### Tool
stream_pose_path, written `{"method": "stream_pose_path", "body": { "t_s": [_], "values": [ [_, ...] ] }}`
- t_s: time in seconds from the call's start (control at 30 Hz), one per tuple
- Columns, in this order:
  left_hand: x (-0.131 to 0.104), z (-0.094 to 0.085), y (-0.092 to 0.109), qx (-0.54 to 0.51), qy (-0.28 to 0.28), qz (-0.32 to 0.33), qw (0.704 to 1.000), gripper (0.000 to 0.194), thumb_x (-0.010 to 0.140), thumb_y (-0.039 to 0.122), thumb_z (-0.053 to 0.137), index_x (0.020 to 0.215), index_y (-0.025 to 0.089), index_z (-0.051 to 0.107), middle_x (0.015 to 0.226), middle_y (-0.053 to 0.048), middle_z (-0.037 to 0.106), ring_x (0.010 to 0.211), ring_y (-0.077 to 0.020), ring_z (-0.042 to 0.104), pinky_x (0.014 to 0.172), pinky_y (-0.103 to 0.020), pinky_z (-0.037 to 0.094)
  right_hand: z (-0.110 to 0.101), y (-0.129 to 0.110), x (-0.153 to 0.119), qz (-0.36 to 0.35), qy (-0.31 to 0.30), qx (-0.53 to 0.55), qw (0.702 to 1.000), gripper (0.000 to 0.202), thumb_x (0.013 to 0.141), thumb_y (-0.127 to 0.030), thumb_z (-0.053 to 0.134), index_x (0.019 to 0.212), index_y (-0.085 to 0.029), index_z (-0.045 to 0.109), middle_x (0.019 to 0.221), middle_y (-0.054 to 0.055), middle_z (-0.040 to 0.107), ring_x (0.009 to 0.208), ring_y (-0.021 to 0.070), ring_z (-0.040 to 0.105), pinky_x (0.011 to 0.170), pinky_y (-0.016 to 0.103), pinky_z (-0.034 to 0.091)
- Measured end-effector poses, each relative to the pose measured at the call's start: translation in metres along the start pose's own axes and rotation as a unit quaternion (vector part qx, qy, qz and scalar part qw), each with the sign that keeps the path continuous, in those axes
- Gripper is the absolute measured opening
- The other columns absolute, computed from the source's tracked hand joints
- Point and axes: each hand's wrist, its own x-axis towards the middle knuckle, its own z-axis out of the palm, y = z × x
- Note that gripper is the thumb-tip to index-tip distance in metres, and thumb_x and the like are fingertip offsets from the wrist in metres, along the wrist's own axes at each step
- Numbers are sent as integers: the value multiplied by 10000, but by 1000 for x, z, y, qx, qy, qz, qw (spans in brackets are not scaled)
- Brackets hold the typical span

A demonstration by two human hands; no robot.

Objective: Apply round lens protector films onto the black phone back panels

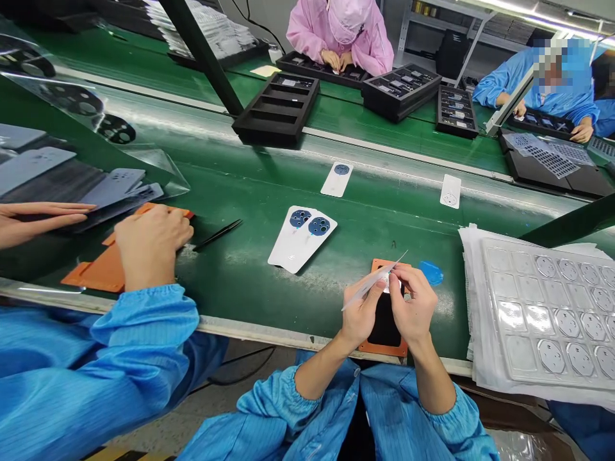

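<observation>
Tilted nearly edge-on, a thin white phone back cover [368, 288] is held in my left hand [359, 315]. My right hand [414, 299] is closed at the cover's upper end, thumb and fingertips pinched around a small whitish piece whose kind I cannot make out. Both hands are above an orange-framed fixture with a black middle [384, 330], which lies at the bench's front edge. A blue scrap of film [431, 273] rests just right of it. Two overlapping white phone back covers with dark blue round camera areas [302, 240] lie to the left.
A clear tray of round camera films [521, 307] sits on white sheets at right. Single covers [337, 178] [450, 191] lie farther back. Black tweezers [218, 234] lie left, beside a co-worker's hands [148, 246] and orange fixture [91, 272]. Black trays [276, 109] and other workers are across the bench.
</observation>
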Motion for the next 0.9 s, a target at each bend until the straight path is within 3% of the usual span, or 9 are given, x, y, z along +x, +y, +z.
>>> {"method": "stream_pose_path", "body": {
  "t_s": [0.3, 0.5, 0.77, 0.9],
  "values": [
    [-4, 3, 3, 62, -56, 61, 995, 361, 926, 359, 631, 1264, 249, 693, 1340, -72, 644, 1237, -281, 614, 1112, -379, 450, 3, 1, 0, 14, 21, 2, 1000, 149, 925, -217, 565, 946, -198, 711, 958, 84, 743, 885, 205, 703, 789, 356, 589],
    [-4, 0, -5, 135, -104, 153, 974, 436, 997, 332, 508, 1406, 192, 562, 1419, -104, 578, 1289, -264, 574, 1115, -406, 458, 1, 5, -1, 7, 33, 0, 999, 149, 924, -206, 571, 943, -181, 717, 957, 83, 753, 873, 194, 713, 787, 342, 594],
    [-5, 1, -7, 159, -109, 176, 965, 454, 1018, 333, 464, 1443, 182, 515, 1438, -121, 557, 1279, -264, 582, 1090, -401, 486, 4, 8, -1, -3, 48, -30, 998, 141, 922, -185, 550, 915, -183, 691, 925, 75, 741, 848, 182, 698, 747, 310, 571],
    [-7, -1, -8, 161, -108, 152, 969, 446, 1020, 364, 449, 1409, 172, 553, 1420, -119, 575, 1280, -271, 581, 1097, -408, 478, 3, 8, 2, -6, 26, -59, 998, 129, 903, -178, 526, 839, -190, 638, 830, 47, 693, 772, 164, 649, 713, 291, 526]
  ]
}}
